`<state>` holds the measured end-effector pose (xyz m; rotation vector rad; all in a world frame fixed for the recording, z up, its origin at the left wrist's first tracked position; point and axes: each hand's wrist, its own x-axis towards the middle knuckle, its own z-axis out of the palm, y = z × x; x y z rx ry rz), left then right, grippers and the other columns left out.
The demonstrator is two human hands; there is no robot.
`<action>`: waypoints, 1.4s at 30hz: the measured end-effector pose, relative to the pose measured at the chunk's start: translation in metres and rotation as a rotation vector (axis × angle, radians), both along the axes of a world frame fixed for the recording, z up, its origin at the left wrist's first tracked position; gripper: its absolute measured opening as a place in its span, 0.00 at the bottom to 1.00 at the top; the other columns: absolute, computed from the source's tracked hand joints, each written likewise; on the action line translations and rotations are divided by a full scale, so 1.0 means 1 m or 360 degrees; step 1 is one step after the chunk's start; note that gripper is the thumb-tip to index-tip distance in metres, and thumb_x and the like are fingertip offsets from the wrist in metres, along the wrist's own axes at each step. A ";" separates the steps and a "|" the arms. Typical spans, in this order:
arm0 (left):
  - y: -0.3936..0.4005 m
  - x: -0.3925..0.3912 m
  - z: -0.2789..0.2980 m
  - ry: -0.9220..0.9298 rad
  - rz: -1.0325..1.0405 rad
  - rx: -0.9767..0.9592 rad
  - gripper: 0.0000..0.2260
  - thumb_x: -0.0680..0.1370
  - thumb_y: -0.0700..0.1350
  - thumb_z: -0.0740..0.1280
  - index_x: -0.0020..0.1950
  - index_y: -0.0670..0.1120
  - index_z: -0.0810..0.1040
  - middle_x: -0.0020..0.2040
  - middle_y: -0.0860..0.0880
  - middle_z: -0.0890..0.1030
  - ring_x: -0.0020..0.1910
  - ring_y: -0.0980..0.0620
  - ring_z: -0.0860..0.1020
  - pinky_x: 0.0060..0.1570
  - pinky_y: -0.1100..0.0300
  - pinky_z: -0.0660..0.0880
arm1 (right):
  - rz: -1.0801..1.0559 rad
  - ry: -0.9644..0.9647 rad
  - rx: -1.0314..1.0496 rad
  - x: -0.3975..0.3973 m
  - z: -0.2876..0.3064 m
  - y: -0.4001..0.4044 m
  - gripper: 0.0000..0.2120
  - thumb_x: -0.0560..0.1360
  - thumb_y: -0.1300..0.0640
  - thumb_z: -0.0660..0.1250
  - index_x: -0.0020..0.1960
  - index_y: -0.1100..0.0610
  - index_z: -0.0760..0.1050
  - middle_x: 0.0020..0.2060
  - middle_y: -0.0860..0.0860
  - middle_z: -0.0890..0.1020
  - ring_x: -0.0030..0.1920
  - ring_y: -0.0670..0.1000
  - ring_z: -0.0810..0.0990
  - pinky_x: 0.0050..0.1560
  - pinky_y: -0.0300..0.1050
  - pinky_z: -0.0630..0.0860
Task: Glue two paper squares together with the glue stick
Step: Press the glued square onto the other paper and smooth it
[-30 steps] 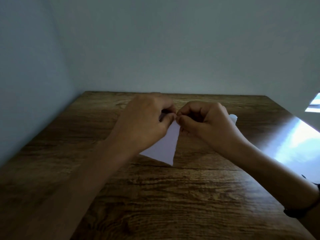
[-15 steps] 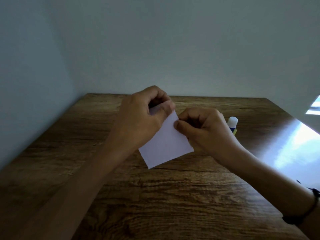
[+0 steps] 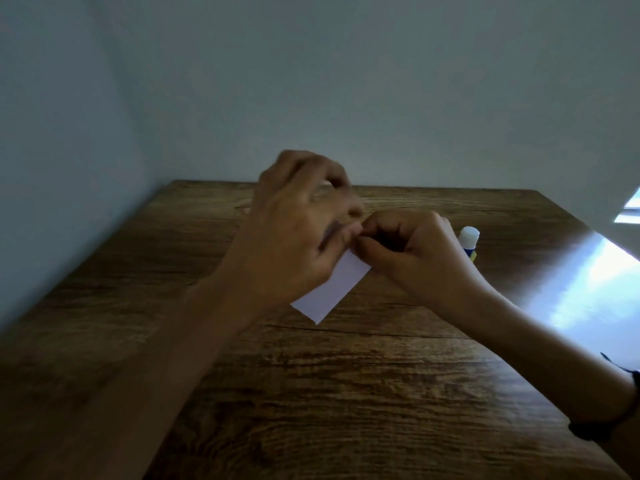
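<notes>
1. Broadly, a wooden table (image 3: 346, 393) with dark grain is filling the lower half of the head view, pushed into a corner where two pale walls (image 3: 346, 81) are meeting, and a patch of bright light is glaring off its right edge.
2. Next, the left hand (image 3: 294, 244) is hovering above the table's middle, blurred; its thumb appears to be pressing on the upper edge of the paper, while its other fingers are lifting loosely above, and whether they are touching the sheet cannot be told.
3. Then the right hand (image 3: 415, 251) is sitting just beside the left one, its fingers curling inward and its thumb and forefinger pinching the paper's top corner where the two hands are meeting. A dark band is circling that wrist.
4. Below them, the white paper (image 3: 332, 289) is hanging tilted from both hands, its lower corner pointing down toward the tabletop; whether it is one square or two cannot be told.
5. Lastly, the glue stick (image 3: 469, 242) is standing upright on the table just behind the right hand, white cap on, partly hidden.
</notes>
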<state>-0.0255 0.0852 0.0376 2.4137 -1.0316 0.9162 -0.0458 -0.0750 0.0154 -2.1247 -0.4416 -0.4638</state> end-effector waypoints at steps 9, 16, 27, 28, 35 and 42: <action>0.000 0.004 -0.003 0.0158 -0.0102 0.0122 0.05 0.73 0.39 0.60 0.42 0.40 0.75 0.39 0.44 0.77 0.41 0.50 0.67 0.40 0.61 0.61 | -0.0066 -0.0051 -0.0043 0.000 0.004 -0.003 0.05 0.71 0.61 0.68 0.38 0.56 0.80 0.33 0.49 0.83 0.34 0.48 0.79 0.35 0.39 0.73; 0.002 0.005 -0.005 0.0258 -0.0067 -0.0100 0.08 0.74 0.45 0.60 0.45 0.42 0.74 0.40 0.50 0.74 0.41 0.52 0.70 0.38 0.60 0.62 | -0.0118 -0.0028 0.0004 0.002 0.006 -0.005 0.04 0.72 0.59 0.69 0.39 0.54 0.80 0.33 0.45 0.82 0.35 0.44 0.79 0.36 0.36 0.74; -0.006 0.000 -0.005 0.0312 -0.0078 -0.0437 0.06 0.74 0.43 0.63 0.43 0.41 0.76 0.35 0.49 0.76 0.32 0.56 0.71 0.32 0.66 0.64 | -0.0049 0.0032 0.0115 0.002 0.003 -0.002 0.06 0.71 0.58 0.68 0.37 0.49 0.79 0.32 0.45 0.82 0.34 0.43 0.79 0.36 0.41 0.77; -0.005 -0.002 -0.004 0.0339 -0.0097 -0.0475 0.06 0.74 0.44 0.63 0.43 0.42 0.77 0.36 0.50 0.77 0.34 0.57 0.73 0.34 0.67 0.66 | -0.0033 0.0027 0.0107 0.001 0.003 -0.001 0.07 0.71 0.57 0.68 0.36 0.48 0.78 0.30 0.45 0.81 0.32 0.42 0.78 0.34 0.40 0.75; -0.004 -0.005 -0.001 0.0389 -0.0085 -0.0643 0.05 0.75 0.45 0.65 0.42 0.44 0.77 0.35 0.55 0.76 0.34 0.61 0.72 0.32 0.73 0.66 | 0.0002 0.0005 0.0094 -0.001 0.003 0.000 0.05 0.72 0.57 0.68 0.37 0.52 0.79 0.30 0.47 0.81 0.32 0.45 0.77 0.33 0.41 0.74; 0.001 -0.003 0.001 -0.0026 -0.0003 -0.0254 0.09 0.72 0.41 0.64 0.51 0.42 0.77 0.50 0.45 0.77 0.50 0.51 0.70 0.48 0.63 0.64 | -0.0013 0.0002 -0.0007 0.001 0.000 -0.001 0.04 0.71 0.59 0.68 0.38 0.55 0.79 0.32 0.48 0.82 0.33 0.47 0.78 0.34 0.43 0.75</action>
